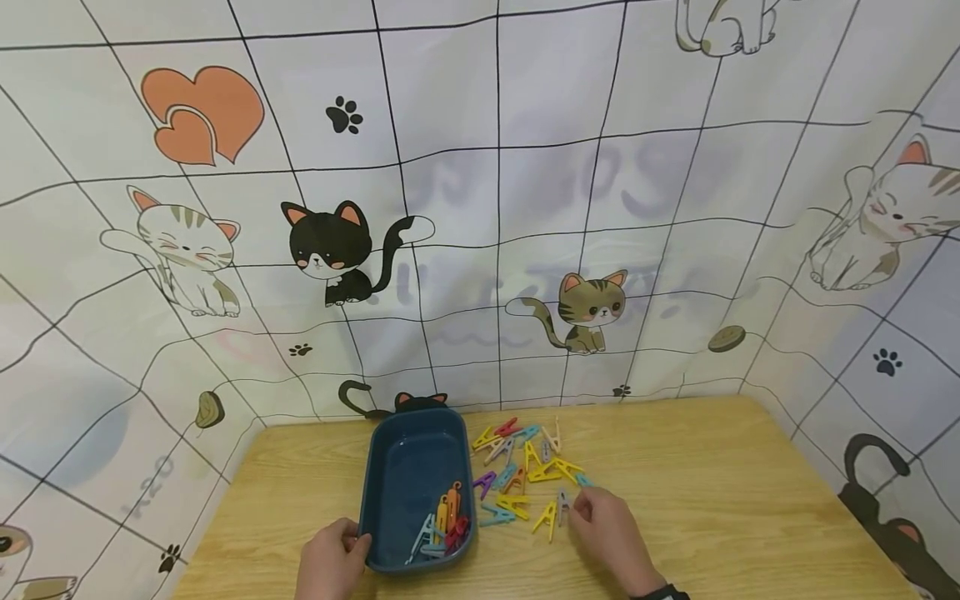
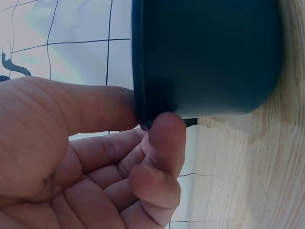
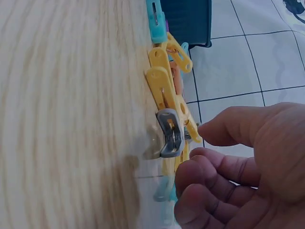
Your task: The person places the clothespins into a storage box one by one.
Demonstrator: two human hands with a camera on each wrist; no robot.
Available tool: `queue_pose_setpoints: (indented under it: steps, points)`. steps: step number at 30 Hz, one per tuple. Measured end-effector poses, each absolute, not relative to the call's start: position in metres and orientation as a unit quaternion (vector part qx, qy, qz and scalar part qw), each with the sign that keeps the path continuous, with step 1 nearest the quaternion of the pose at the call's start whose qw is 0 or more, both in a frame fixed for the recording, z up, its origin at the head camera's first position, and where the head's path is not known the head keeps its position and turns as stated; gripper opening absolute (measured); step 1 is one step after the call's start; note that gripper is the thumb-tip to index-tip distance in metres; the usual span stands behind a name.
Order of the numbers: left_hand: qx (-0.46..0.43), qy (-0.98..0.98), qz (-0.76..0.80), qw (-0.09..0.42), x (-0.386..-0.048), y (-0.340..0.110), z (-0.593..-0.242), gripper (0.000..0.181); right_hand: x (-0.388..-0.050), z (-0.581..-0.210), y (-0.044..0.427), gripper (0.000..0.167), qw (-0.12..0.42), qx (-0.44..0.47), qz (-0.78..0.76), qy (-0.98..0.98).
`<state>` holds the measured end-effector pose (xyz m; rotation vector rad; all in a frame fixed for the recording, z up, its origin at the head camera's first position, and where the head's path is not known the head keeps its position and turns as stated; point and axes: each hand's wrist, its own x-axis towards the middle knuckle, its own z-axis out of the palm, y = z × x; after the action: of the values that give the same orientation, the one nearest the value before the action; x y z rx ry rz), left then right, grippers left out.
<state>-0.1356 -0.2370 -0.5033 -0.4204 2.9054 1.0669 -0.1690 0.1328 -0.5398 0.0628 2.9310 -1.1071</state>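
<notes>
My left hand grips the near left corner of a dark blue tray, its thumb on the rim; the left wrist view shows the thumb and fingertips of that hand at the tray's edge. Orange, yellow, red and light blue clothespins lie inside the tray's near end. Right of the tray, my right hand is beside a grey clothespin. In the right wrist view the right hand has thumb and fingers apart, close to the grey clothespin and yellow clothespins.
Several loose clothespins in yellow, blue, purple, red and other colours lie on the wooden table right of the tray. A white cloth with black lines and cartoon cats hangs behind the table and along both sides.
</notes>
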Motion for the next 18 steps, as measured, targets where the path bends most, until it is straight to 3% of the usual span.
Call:
queue_pose_setpoints:
  steps: [8,18]
  points:
    - [-0.137,0.928,0.346,0.006,-0.1350,-0.2366,-0.5021,0.011,-0.1670,-0.5449,0.1358,0.010,0.038,0.030,-0.345,0.937]
    - [-0.136,0.928,0.348,0.002,-0.1339,-0.2361,-0.4995,0.010,-0.1667,-0.5471,0.1362,0.013,0.026,0.015,-0.330,0.943]
